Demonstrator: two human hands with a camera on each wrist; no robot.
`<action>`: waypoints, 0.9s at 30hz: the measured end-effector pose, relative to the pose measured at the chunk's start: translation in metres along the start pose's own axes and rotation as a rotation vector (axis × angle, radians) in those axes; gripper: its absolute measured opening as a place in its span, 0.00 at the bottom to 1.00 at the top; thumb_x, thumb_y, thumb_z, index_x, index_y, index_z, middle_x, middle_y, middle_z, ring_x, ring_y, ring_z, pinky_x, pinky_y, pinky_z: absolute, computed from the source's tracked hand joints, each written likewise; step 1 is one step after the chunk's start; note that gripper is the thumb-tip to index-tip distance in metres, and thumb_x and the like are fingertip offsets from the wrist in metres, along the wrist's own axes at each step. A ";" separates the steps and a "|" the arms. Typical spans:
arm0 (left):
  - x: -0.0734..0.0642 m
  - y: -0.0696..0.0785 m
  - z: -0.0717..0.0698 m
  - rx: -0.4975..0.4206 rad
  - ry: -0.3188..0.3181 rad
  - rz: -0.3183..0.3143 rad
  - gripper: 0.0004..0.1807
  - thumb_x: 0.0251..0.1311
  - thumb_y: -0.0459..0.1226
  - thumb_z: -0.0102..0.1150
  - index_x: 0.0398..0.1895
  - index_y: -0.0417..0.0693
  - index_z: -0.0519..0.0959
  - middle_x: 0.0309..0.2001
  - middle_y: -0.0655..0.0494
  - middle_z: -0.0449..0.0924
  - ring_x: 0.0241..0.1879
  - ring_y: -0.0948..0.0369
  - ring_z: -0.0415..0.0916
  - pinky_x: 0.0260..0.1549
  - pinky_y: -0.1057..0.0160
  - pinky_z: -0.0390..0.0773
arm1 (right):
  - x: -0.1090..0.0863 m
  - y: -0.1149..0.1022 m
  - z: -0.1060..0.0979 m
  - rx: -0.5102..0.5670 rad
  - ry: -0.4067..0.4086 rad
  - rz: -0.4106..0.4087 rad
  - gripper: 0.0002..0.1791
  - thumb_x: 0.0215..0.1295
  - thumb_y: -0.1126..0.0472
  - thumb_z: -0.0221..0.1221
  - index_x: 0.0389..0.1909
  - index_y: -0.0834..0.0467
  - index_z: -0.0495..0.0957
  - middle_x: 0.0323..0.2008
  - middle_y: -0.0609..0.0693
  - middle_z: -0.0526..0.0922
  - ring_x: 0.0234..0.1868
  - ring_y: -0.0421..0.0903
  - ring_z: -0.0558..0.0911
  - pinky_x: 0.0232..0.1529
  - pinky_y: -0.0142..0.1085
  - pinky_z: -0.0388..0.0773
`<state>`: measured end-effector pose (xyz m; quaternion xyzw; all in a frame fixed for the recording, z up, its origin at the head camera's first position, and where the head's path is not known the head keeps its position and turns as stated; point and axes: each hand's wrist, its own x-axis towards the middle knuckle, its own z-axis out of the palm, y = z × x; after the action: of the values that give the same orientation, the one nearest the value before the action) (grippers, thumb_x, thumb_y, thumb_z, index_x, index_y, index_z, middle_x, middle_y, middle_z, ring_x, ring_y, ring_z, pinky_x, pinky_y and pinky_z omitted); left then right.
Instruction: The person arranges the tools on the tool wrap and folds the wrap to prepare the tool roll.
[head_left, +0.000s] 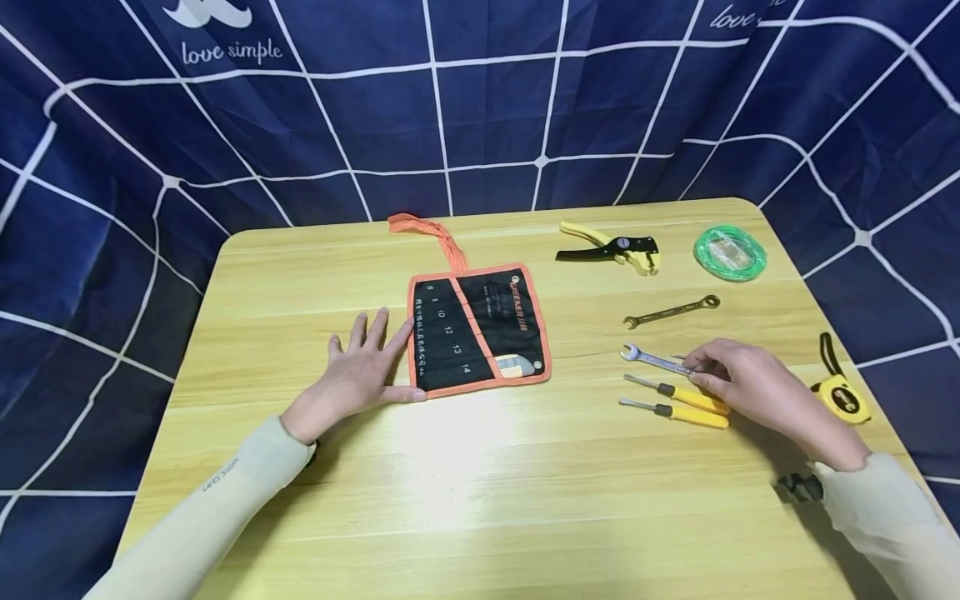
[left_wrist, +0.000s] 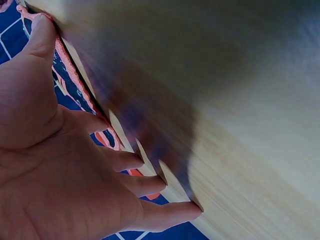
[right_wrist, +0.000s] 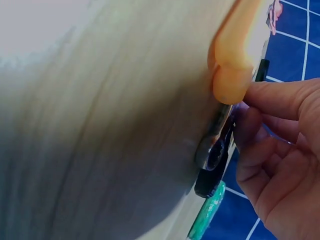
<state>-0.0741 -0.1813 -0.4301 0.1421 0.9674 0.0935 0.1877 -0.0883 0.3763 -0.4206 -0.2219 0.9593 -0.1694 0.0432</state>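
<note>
A black tool pouch (head_left: 487, 325) with orange trim and printed sizes lies on the table. My left hand (head_left: 360, 367) is spread at its left edge, palm down, with thumb and fingertips touching the border; the left wrist view shows the fingers straight. A utility knife (head_left: 516, 365) shows at the pouch's lower right pocket. My right hand (head_left: 750, 383) pinches a silver combination wrench (head_left: 656, 359) near its ring end, which the hand hides in the head view. In the right wrist view, the thumb is beside a yellow screwdriver handle (right_wrist: 235, 65).
Two yellow-handled screwdrivers, an upper one (head_left: 693, 398) and a lower one (head_left: 697, 416), lie just below the wrench. Beyond it are a dark wrench (head_left: 671, 312), wire strippers (head_left: 618, 247) and a green wire coil (head_left: 730, 252). A yellow tape measure (head_left: 842, 398) sits near the right edge.
</note>
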 end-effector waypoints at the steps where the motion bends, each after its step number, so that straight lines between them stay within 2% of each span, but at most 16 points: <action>1: 0.000 0.000 0.000 -0.001 -0.003 -0.003 0.66 0.64 0.72 0.66 0.92 0.53 0.43 0.87 0.31 0.35 0.83 0.27 0.34 0.66 0.14 0.48 | 0.000 0.000 0.000 0.001 -0.001 -0.002 0.09 0.63 0.70 0.76 0.41 0.58 0.87 0.33 0.41 0.84 0.33 0.39 0.80 0.34 0.41 0.79; 7: 0.002 0.001 0.000 -0.002 -0.012 -0.007 0.67 0.63 0.73 0.65 0.92 0.54 0.42 0.87 0.31 0.34 0.83 0.27 0.33 0.66 0.14 0.47 | 0.000 0.003 -0.002 -0.016 0.016 -0.050 0.11 0.62 0.70 0.77 0.37 0.53 0.85 0.31 0.37 0.81 0.31 0.35 0.76 0.32 0.38 0.77; 13: 0.002 0.001 0.000 -0.009 -0.017 -0.004 0.66 0.63 0.73 0.65 0.92 0.53 0.43 0.87 0.32 0.33 0.83 0.27 0.33 0.66 0.14 0.47 | -0.003 0.004 -0.003 -0.019 0.033 -0.093 0.12 0.62 0.70 0.77 0.36 0.53 0.86 0.30 0.37 0.79 0.30 0.34 0.74 0.30 0.37 0.75; 18: 0.001 0.000 0.000 0.001 -0.012 -0.007 0.66 0.63 0.73 0.65 0.92 0.53 0.44 0.87 0.31 0.34 0.83 0.27 0.34 0.66 0.14 0.47 | -0.002 -0.001 -0.007 -0.004 0.090 -0.110 0.12 0.61 0.71 0.77 0.38 0.53 0.87 0.32 0.37 0.81 0.32 0.35 0.75 0.32 0.34 0.74; 23: 0.000 0.000 0.000 0.005 -0.008 -0.008 0.66 0.64 0.73 0.64 0.92 0.53 0.44 0.87 0.31 0.35 0.83 0.26 0.34 0.66 0.13 0.47 | 0.004 -0.010 -0.013 0.066 0.144 -0.113 0.13 0.62 0.72 0.77 0.40 0.53 0.89 0.34 0.40 0.84 0.34 0.38 0.77 0.36 0.29 0.73; 27: -0.001 0.000 0.000 0.005 -0.006 -0.010 0.65 0.64 0.73 0.64 0.92 0.53 0.44 0.87 0.31 0.35 0.83 0.27 0.34 0.66 0.14 0.47 | 0.008 -0.017 -0.014 0.146 0.145 -0.077 0.11 0.65 0.72 0.74 0.41 0.53 0.88 0.32 0.41 0.82 0.32 0.37 0.75 0.33 0.28 0.71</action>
<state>-0.0735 -0.1811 -0.4300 0.1377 0.9678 0.0896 0.1906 -0.0908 0.3625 -0.4021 -0.2419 0.9357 -0.2562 -0.0167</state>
